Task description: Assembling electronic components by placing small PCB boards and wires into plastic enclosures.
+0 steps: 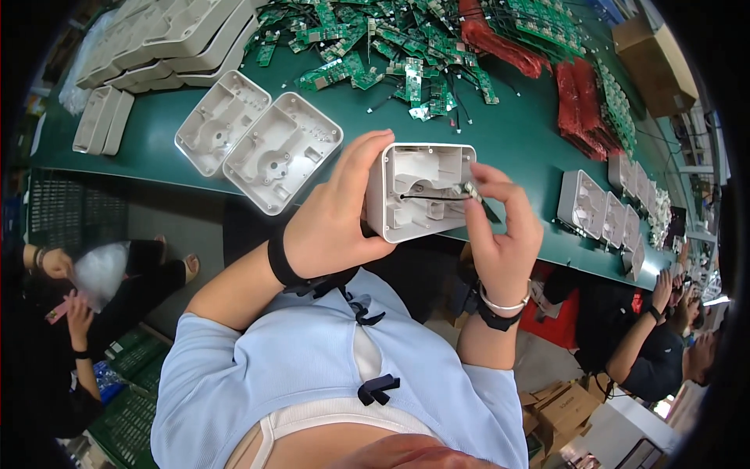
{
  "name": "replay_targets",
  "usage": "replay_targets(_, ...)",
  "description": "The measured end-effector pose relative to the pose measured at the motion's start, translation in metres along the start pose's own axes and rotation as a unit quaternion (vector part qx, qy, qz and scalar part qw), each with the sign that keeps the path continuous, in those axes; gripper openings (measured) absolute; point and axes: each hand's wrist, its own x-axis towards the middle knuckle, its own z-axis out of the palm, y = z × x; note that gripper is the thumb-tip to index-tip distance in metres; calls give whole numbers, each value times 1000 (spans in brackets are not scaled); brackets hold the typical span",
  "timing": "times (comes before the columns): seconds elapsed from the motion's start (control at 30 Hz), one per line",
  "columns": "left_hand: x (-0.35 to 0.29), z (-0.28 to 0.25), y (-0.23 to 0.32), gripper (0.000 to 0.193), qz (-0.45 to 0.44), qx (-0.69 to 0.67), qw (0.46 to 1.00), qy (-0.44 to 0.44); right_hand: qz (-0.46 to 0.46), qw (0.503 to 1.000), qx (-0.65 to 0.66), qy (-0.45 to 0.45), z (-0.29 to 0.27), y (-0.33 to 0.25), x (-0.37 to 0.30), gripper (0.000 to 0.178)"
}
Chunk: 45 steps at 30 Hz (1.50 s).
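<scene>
In my left hand (pixel 336 211) is a light grey plastic housing (pixel 426 228), gripped along its left side with the open inside facing me. A small circuit board (pixel 469 191) is pinched between the thumb and fingers of my right hand (pixel 504 219), at the right wall of the housing. From the board a thin black cable (pixel 430 197) runs left across the inside to a small hole or post. Part of the board is hidden behind my fingers. Left of the held housing, two more open grey housings (pixel 283 152) lie side by side on the green table (pixel 148 148).
Loose green circuit boards (pixel 414 74) with black cables are heaped at the far middle. Red bubble-wrap (pixel 582 109) lies beside stacked boards on the right. Grey housings (pixel 168 47) pile up at far left; others (pixel 582 203) line the right edge. People sit on both sides.
</scene>
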Motion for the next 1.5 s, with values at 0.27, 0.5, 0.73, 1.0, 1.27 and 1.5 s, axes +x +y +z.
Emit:
replay_targets(0.27,-1,-3,4,110,-30,67,997,-12,138,961,204,-124,-8,-10,-12,27)
replay_targets(0.5,-4,11,-16,111,52,0,998,30,118,967,186,-128,12,-29,-12,29)
replay_targets(0.73,-2,7,-11,109,11,-21,1000,13,59,988,74,-120,5,-31,-17,36)
replay_targets(1.0,-2,8,-11,113,-44,-71,996,8,-23,989,48,-136,4,-25,-27,32)
replay_targets(1.27,-3,7,-13,114,-59,-120,991,14,-155,983,-27,-99,13,-21,-32,30)
replay_targets(1.5,-5,6,-17,113,-56,-127,990,20,-43,991,84,-96,25,-18,-25,26)
